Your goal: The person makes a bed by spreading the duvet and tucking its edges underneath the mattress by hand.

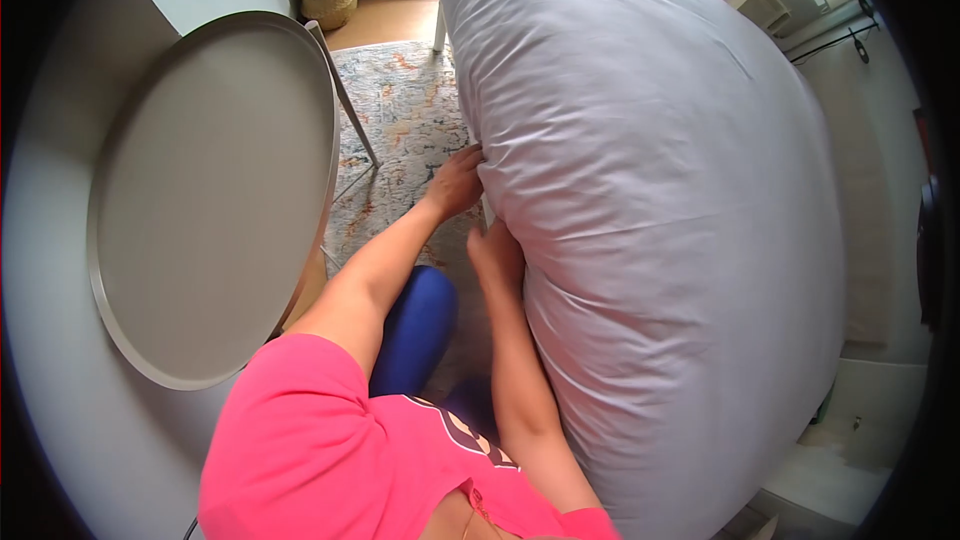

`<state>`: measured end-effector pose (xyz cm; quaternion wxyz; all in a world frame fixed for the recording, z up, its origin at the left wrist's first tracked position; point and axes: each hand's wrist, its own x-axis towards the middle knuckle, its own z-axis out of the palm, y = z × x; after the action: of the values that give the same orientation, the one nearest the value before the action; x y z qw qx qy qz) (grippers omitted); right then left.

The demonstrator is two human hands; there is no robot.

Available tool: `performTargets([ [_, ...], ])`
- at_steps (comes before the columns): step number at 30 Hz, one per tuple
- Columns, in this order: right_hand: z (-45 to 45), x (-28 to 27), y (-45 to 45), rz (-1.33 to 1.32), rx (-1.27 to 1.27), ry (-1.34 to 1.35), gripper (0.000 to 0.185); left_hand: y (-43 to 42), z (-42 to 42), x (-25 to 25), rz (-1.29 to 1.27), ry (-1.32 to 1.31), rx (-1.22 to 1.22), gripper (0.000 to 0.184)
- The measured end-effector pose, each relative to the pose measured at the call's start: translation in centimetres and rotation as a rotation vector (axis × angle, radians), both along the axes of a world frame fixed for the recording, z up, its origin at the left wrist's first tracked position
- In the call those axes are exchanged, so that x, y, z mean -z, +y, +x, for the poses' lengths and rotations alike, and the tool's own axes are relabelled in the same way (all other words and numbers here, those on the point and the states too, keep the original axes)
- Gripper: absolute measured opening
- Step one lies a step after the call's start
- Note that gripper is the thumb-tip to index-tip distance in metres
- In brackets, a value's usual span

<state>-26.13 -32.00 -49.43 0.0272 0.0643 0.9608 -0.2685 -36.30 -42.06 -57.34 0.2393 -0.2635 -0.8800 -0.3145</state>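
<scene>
A wrinkled light grey bed sheet (660, 240) covers the big padded bed that fills the middle and right. My left hand (457, 183) is at the sheet's near side edge, its fingers close together and gripping the fabric there; the fingertips are partly hidden. Lower down, my right hand (497, 252) is closed at the same edge, with its thumb showing and its other fingers hidden behind the fabric. Folds in the sheet run outward from where both hands meet it.
An oval-looking grey tray table (215, 200) with metal legs stands close on the left. A patterned rug (395, 105) lies between it and the bed. A woven basket (330, 5) holds a plant at the back. My bent knee (415, 325) is beside the bed.
</scene>
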Motion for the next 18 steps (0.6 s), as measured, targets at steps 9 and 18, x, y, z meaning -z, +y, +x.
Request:
performTargets([
  [9,-4.5,2.0,-1.7,-0.076,0.053,0.185,0.068,2.3,-5.1,-1.5,-0.069,0.128,0.041,0.033],
  [18,-6.4,3.5,-2.2,0.073,0.048,0.227,0.073,-3.1,-3.5,-1.6,0.053,-0.280,-0.089,0.025],
])
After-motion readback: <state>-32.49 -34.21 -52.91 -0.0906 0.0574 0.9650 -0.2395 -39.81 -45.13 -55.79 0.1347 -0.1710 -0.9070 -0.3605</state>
